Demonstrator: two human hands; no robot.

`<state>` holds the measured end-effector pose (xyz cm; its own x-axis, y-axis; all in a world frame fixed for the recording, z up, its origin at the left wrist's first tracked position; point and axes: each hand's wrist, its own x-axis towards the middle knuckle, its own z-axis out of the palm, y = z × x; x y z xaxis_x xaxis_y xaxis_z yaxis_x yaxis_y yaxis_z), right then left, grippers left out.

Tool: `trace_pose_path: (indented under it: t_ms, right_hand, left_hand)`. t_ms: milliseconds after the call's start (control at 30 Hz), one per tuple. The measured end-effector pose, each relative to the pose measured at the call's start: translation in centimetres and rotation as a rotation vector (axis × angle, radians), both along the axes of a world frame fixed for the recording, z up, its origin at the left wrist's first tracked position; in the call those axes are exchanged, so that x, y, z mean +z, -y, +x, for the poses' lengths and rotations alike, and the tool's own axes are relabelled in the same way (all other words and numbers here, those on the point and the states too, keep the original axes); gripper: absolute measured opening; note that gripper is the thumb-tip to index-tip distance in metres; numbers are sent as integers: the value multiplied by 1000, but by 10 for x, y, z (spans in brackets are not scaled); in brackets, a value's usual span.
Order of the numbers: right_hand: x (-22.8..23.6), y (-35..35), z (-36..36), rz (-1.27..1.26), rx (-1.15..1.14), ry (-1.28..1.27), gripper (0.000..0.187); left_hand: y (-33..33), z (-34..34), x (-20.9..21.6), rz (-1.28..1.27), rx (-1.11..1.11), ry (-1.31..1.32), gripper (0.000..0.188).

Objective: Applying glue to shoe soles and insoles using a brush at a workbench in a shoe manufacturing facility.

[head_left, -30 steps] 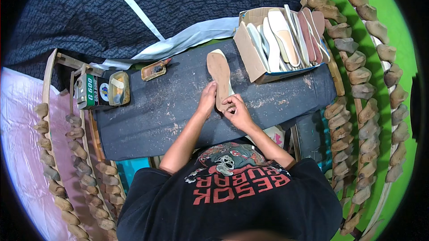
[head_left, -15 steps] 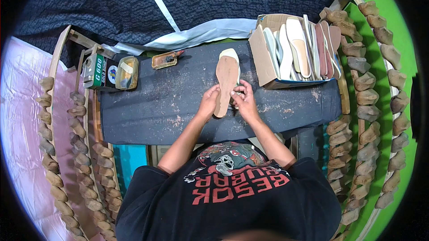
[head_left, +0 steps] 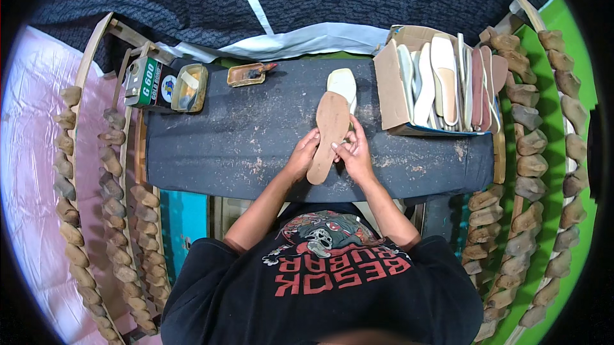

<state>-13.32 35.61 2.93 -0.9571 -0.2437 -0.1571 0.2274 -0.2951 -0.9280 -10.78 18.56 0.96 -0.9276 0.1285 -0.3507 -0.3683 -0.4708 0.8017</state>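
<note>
Both my hands grip a brown shoe insole (head_left: 332, 120) above the dark-covered table (head_left: 204, 156). Its wide end points away from me and its narrow end towards my chest. My left hand (head_left: 303, 157) closes on its left edge. On the opposite edge my right hand (head_left: 354, 153) has its thumb on the face and curled fingers at the side. A cream insole (head_left: 342, 81) shows beyond and partly beneath the brown one. Its lower part is hidden, so I cannot tell whether my right fingers also touch it.
A cardboard box (head_left: 393, 83) packed with upright insoles (head_left: 425, 89) stands back right. Back left are a metal can (head_left: 142, 79), a tub with a brush (head_left: 189, 89) and a small tray (head_left: 246, 75). Racks of wooden shoe lasts (head_left: 531, 143) flank both sides.
The brown insole has slid towards me and tilted, uncovering more of the cream insole behind it. Both hands keep hold. The whole view has shifted slightly.
</note>
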Motion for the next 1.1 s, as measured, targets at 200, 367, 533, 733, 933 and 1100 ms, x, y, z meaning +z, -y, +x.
trace_pose_path:
  t_ms: [200, 367, 533, 733, 933, 1100]
  right_hand:
    - [10, 15, -8, -44, 142, -35, 81]
    - [-3, 45, -17, 92, 222, -110, 71]
    - [0, 83, -40, 148, 234, -113, 49]
    - [-13, 150, -109, 345, 184, -122, 41]
    - [-34, 217, -178, 436, 292, -18, 53]
    - [-19, 261, -207, 426, 172, -116, 38]
  left_hand:
    - [19, 10, 12, 34, -41, 33, 56]
    - [48, 16, 2, 163, -51, -17, 69]
    - [88, 20, 26, 151, -11, -31, 70]
    - [147, 26, 13, 133, 28, -70, 68]
    - [180, 40, 10, 168, 93, -44, 68]
    - [202, 51, -1, 191, 126, -39, 69]
